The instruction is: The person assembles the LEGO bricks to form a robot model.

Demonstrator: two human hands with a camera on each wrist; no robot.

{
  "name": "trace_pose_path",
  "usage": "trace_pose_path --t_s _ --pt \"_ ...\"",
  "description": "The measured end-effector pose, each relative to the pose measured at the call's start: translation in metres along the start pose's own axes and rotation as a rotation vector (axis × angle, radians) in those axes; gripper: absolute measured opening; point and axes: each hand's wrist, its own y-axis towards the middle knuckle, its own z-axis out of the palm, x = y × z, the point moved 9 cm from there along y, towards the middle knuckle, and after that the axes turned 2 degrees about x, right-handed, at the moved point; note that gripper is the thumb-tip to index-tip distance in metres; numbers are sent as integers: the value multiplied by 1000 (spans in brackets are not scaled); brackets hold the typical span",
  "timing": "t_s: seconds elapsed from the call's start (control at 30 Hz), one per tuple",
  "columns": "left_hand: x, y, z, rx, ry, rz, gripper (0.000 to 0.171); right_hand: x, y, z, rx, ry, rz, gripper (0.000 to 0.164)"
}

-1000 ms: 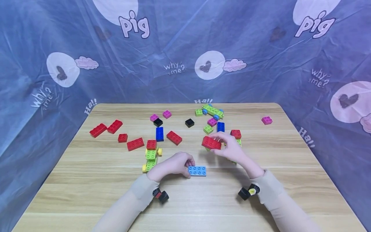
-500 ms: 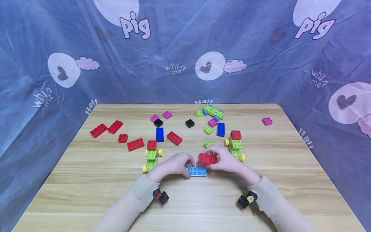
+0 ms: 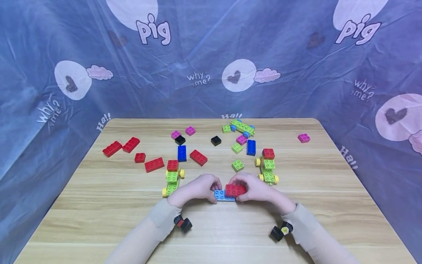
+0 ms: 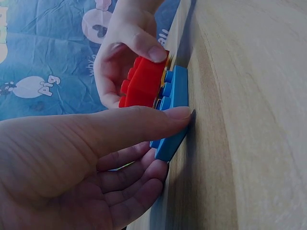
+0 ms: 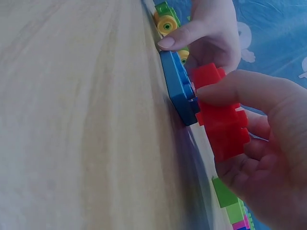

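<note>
A light blue brick [image 3: 219,195] with two rows of studs lies flat near the table's middle. My left hand [image 3: 201,187] pinches its left end between thumb and fingers; the thumb shows on its near side in the left wrist view. My right hand [image 3: 258,187] grips a long red brick [image 3: 235,190], studs up, over the right half of the blue one. In the right wrist view the red brick [image 5: 218,115] is slightly tilted, its underside right at the blue brick's studs, and its outer end reaches past the blue brick [image 5: 176,88].
Two stacks of green and red bricks on yellow wheels stand at left [image 3: 172,176] and right [image 3: 268,165]. Behind lie loose red, dark blue, black, pink and green bricks, including a green brick [image 3: 237,165], and a green wheeled base [image 3: 242,127].
My right hand has brought the red brick toward me and down, from beside the right wheeled stack to over the blue brick's right half. My left hand has stayed on the blue brick.
</note>
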Motion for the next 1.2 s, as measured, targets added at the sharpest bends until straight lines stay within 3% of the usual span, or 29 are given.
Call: trace_pose_path --t_s 0.77,1.2 --pt "1 0 0 3 -5 -5 36 1 -2 7 62 7 -15 47" --pt "0 0 -1 -1 -4 1 36 0 2 6 31 25 14 34"
